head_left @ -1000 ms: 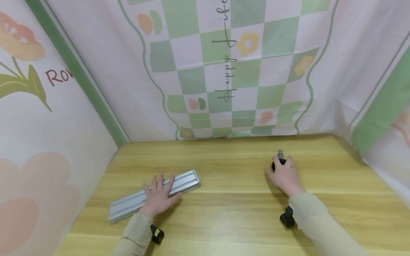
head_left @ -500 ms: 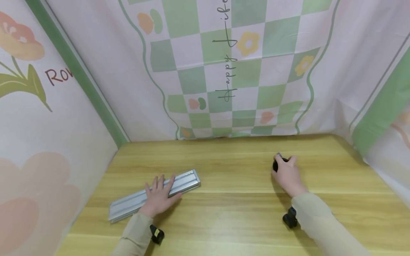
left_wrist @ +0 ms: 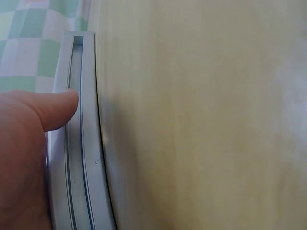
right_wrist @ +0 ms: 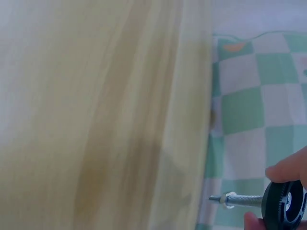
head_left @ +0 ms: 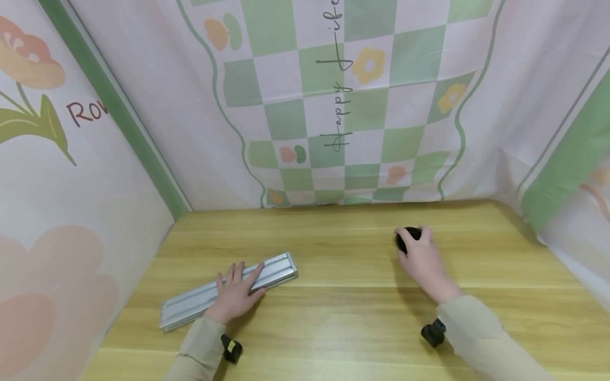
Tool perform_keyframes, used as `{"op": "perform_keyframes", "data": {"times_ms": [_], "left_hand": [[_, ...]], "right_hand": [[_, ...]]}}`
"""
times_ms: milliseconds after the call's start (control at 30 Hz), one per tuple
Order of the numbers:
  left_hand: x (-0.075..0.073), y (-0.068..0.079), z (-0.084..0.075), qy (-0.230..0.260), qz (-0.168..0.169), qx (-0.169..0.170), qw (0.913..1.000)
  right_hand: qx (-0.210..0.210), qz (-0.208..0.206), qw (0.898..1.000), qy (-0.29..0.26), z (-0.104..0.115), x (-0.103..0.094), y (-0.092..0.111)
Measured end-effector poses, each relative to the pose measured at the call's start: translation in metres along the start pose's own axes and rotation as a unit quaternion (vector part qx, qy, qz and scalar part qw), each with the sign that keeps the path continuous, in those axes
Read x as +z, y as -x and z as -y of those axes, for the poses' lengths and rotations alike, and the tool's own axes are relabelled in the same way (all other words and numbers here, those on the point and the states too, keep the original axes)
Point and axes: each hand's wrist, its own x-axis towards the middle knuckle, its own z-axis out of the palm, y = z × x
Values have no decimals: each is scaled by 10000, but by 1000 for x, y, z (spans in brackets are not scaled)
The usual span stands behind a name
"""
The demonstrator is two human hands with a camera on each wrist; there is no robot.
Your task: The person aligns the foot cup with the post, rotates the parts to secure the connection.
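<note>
On the left of the table lies a silver aluminium profile (head_left: 274, 270) with long grooves. My left hand (head_left: 235, 296) rests across its top with fingers spread and straight. In the left wrist view the thumb (left_wrist: 55, 108) lies along the profile's grooved side (left_wrist: 76, 158). At the back right, my right hand (head_left: 421, 262) grips a levelling foot by its black round base (head_left: 409, 237). The right wrist view shows the levelling foot (right_wrist: 276, 203) pinched at its base, with its threaded stud and nut sticking out sideways. That stud is hidden in the head view.
The wooden table (head_left: 329, 328) meets a green-and-white checked curtain (head_left: 329, 180) at its back edge. Patterned cloth also hangs at the left and right sides. A small black camera (head_left: 433, 333) is strapped at each wrist.
The right hand has closed its fingers round the levelling foot's base and tilted it, then shifted slightly left. The stud, visible before, has gone out of the head view. The left hand stays nearly still.
</note>
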Motion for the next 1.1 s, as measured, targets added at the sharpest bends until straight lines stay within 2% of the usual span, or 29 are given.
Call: {"op": "perform_keyframes", "data": {"times_ms": [167,300,467,600,667,733,900,967,1100], "left_hand": [[-3,3,0,49,-35,162,9998],[-7,7,2,267,-130,401,9988],[-8,8,5,306,-257,665,9970],[-7,5,6,143,-421,948,9945],[-7,4,5,36,-531,1063,9929],[-8,2,4,-41,-608,1128,9918],[-9,0,2,-226,-742,1169,9901],[-9,0,1,-295,-772,1165,9897],[-10,1,-1,-411,-766,1168,9893]], "right_hand": [[-360,-358,9987,-24,13,-5,4],[-477,-389,9978,-239,24,-11,8],[-366,-56,9964,-764,34,-17,16],[90,440,9878,-1490,38,-22,20],[361,687,9794,-1864,38,-23,21],[579,933,9667,-2311,38,-23,22],[941,1435,9202,-3518,36,-20,27],[1064,1529,9041,-3845,34,-19,30],[1245,1595,8850,-4194,31,-17,33]]}}
